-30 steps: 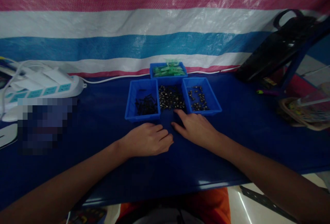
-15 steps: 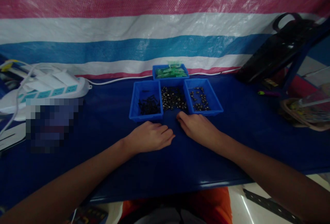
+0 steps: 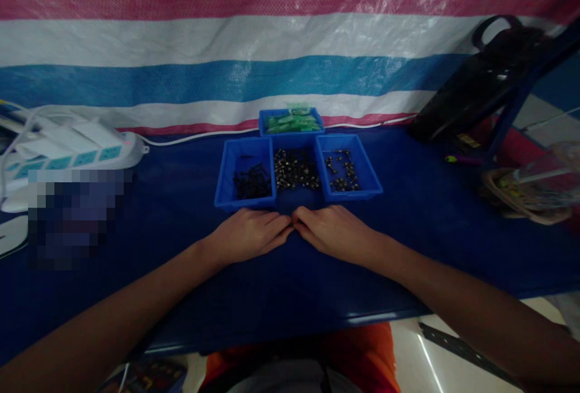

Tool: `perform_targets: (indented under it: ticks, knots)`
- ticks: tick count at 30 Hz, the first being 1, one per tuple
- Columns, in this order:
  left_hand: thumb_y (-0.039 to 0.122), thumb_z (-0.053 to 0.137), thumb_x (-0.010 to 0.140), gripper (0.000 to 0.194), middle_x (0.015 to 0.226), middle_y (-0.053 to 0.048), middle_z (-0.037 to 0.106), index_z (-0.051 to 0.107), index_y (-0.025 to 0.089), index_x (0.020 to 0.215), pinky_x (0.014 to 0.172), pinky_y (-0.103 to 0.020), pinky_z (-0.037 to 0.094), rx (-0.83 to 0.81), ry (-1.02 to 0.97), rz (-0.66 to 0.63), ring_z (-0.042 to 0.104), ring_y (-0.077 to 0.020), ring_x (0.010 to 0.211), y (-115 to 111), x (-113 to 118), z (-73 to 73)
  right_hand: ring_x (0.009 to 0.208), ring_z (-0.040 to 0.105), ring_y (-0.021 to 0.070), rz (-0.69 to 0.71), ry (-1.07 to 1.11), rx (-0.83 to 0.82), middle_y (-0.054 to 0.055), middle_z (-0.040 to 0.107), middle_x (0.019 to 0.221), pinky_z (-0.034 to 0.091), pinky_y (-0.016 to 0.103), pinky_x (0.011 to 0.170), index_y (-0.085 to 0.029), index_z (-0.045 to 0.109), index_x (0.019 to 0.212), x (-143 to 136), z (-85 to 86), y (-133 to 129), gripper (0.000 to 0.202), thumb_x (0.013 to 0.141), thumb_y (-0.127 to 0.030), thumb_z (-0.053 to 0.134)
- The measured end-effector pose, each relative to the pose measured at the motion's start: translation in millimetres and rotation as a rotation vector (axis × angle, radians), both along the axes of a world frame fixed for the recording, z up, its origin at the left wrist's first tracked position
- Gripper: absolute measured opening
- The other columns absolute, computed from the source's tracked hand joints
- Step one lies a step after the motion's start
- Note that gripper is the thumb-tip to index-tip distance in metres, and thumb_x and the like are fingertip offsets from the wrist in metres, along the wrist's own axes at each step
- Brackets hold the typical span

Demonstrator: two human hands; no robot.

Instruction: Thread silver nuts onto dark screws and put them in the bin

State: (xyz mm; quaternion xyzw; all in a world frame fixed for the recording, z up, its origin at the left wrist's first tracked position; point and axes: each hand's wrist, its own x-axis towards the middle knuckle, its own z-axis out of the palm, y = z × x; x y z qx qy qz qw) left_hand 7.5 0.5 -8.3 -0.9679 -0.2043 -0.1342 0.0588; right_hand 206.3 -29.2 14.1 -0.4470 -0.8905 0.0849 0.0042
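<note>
My left hand [image 3: 254, 234] and my right hand [image 3: 333, 231] meet fingertip to fingertip just in front of the bins, both with fingers pinched; what they hold, if anything, is too small to make out. Black screw-like pieces lie in the left blue bin [image 3: 226, 185]. The right blue bin [image 3: 372, 185] has small metal parts [image 3: 348, 169] in it. Between these two bins is a pile of dark and shiny small parts [image 3: 296, 168]. Behind the pile, a smaller blue bin [image 3: 263, 122] contains green packets [image 3: 292, 122].
A white power strip [image 3: 109, 153] with plugs and a pixelated patch are at the left. At the right stand a black bottle [image 3: 480, 85], leaning, and a woven basket [image 3: 498, 191]. A white cable [image 3: 199, 137] runs along the striped sheet [image 3: 272, 37].
My hands have come together, their fingertips now touching where a gap was. The whole view has shifted slightly, so the bins appear further left.
</note>
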Motion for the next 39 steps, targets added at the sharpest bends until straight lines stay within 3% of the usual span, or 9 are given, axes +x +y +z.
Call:
perform_targets:
  ticks: [14, 23, 30, 35, 39]
  knots:
    - [0.030, 0.037, 0.091, 0.023, 0.067, 0.001, 0.060, 0.055, 0.017, 0.086, 0.055, -0.022, 0.046, -0.064, 0.026, 0.046, 0.060, -0.0123, 0.062, 1.6, -1.1, -0.8, 0.063, 0.060, 0.0137, 0.061, 0.053, -0.070, 0.002, 0.064, 0.074, 0.029, 0.025, 0.053, -0.017, 0.046, 0.086, 8.4, 4.5, 5.7, 0.013, 0.090, -0.026, 0.037]
    - [0.029, 0.037, 0.090, 0.021, 0.069, 0.001, 0.060, 0.053, 0.017, 0.084, 0.057, -0.023, 0.045, -0.109, 0.070, 0.035, 0.059, -0.0125, 0.064, 0.5, -1.2, 1.2, 0.065, 0.059, 0.0124, 0.104, 0.116, 0.016, 0.001, 0.064, 0.074, 0.031, 0.024, 0.055, -0.017, 0.050, 0.089, 10.6, 8.8, 5.6, 0.017, 0.090, -0.027, 0.037]
    - [0.027, 0.034, 0.091, 0.023, 0.065, 0.001, 0.059, 0.051, 0.016, 0.078, 0.052, -0.023, 0.043, -0.054, 0.040, -0.022, 0.057, -0.0124, 0.058, 0.5, 1.5, -0.4, 0.062, 0.057, 0.0109, 0.140, 0.168, 0.154, 0.000, 0.063, 0.071, 0.028, 0.026, 0.054, -0.017, 0.050, 0.078, 4.7, 2.3, -1.6, 0.021, 0.090, -0.027, 0.035]
    - [0.028, 0.036, 0.090, 0.021, 0.069, 0.000, 0.060, 0.053, 0.016, 0.084, 0.055, -0.023, 0.043, -0.096, 0.084, 0.002, 0.058, -0.0130, 0.063, 0.5, 1.5, -1.6, 0.060, 0.055, 0.0102, 0.074, 0.133, 0.082, -0.001, 0.062, 0.070, 0.025, 0.025, 0.053, -0.018, 0.050, 0.079, 7.1, 4.9, 2.7, 0.017, 0.088, -0.027, 0.039]
    - [0.027, 0.037, 0.089, 0.020, 0.068, 0.001, 0.060, 0.053, 0.016, 0.083, 0.055, -0.023, 0.043, -0.138, 0.071, 0.023, 0.059, -0.0126, 0.063, 0.4, 1.2, -0.3, 0.061, 0.054, 0.0104, 0.098, 0.088, 0.010, 0.001, 0.063, 0.072, 0.026, 0.024, 0.054, -0.017, 0.051, 0.082, 9.5, 6.0, 7.1, 0.015, 0.088, -0.026, 0.040]
